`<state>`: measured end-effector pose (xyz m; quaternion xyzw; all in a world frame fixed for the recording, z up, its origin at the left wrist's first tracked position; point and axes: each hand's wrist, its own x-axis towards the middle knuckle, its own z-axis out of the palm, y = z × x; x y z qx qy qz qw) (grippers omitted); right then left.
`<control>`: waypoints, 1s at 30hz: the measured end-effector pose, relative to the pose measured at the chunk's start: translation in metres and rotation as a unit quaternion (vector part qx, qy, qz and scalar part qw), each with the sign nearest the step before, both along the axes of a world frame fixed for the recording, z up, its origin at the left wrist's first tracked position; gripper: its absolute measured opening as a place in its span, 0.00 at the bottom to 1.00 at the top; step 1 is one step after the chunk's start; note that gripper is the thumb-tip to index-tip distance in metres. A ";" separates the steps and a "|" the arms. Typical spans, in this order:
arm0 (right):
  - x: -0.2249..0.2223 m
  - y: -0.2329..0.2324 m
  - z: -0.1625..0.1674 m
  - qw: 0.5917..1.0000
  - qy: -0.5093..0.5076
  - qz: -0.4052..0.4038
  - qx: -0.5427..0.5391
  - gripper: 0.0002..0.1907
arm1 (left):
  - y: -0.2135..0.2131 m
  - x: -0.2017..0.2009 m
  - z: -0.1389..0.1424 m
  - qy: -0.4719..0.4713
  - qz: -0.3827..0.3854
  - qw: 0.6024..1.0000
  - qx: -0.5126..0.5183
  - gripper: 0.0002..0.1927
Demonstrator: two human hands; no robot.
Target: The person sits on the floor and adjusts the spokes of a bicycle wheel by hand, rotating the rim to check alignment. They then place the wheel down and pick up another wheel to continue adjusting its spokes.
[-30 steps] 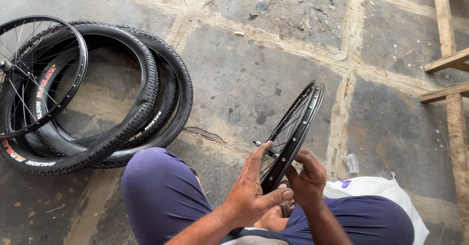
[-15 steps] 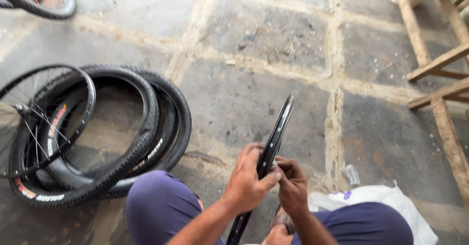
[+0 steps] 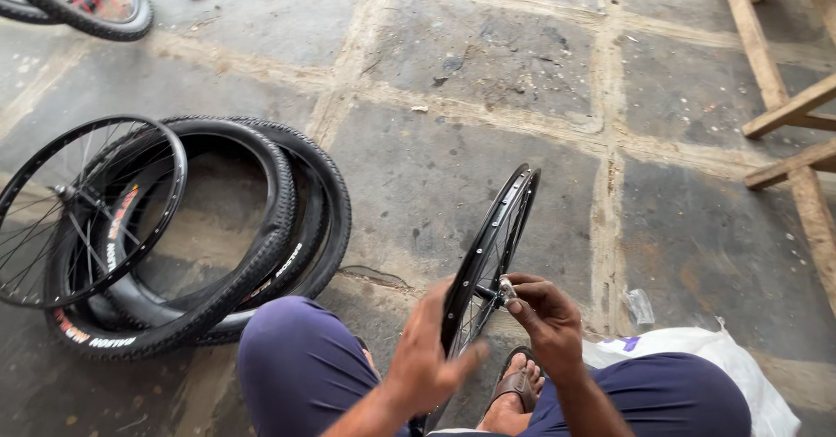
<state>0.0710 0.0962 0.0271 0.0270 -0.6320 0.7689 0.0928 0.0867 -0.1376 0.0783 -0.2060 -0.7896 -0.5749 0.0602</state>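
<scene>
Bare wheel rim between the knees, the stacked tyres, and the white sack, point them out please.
bare wheel rim (image 3: 505,219), head view, upper rim edge.
stacked tyres (image 3: 280,200), head view, knobbly tread of the top tyre.
white sack (image 3: 731,359), head view, top fold.

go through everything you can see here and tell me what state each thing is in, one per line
bare wheel rim: upright on edge, no tyre fitted
left hand: open, palm against the rim
right hand: fingers pinched at the hub axle
second spoked rim: tyreless, leaning on the tyres
loose tyres: off their rims, stacked flat on the floor
white bag: crumpled on the floor
</scene>
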 end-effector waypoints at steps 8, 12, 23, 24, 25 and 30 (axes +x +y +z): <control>0.006 -0.001 -0.008 0.989 0.023 0.097 0.105 0.10 | 0.007 0.010 0.013 -0.011 -0.062 0.998 -0.028 0.41; 0.001 0.001 -0.020 0.987 -0.041 0.152 -0.035 0.12 | 0.009 0.014 0.004 -0.010 -0.070 0.997 -0.032 0.44; 0.004 -0.013 0.018 0.970 -0.004 0.209 -0.124 0.23 | 0.018 0.010 -0.021 -0.025 -0.064 0.998 -0.011 0.50; 0.002 -0.009 0.027 0.965 -0.012 0.231 -0.126 0.25 | 0.020 0.009 -0.024 -0.022 -0.062 0.998 -0.010 0.51; -0.001 -0.005 0.034 0.959 -0.023 0.252 -0.128 0.27 | 0.021 0.008 -0.027 -0.021 -0.060 0.998 -0.009 0.52; -0.009 0.003 0.053 0.954 -0.083 0.283 -0.061 0.32 | 0.025 0.006 -0.032 -0.105 -0.074 0.992 0.007 0.55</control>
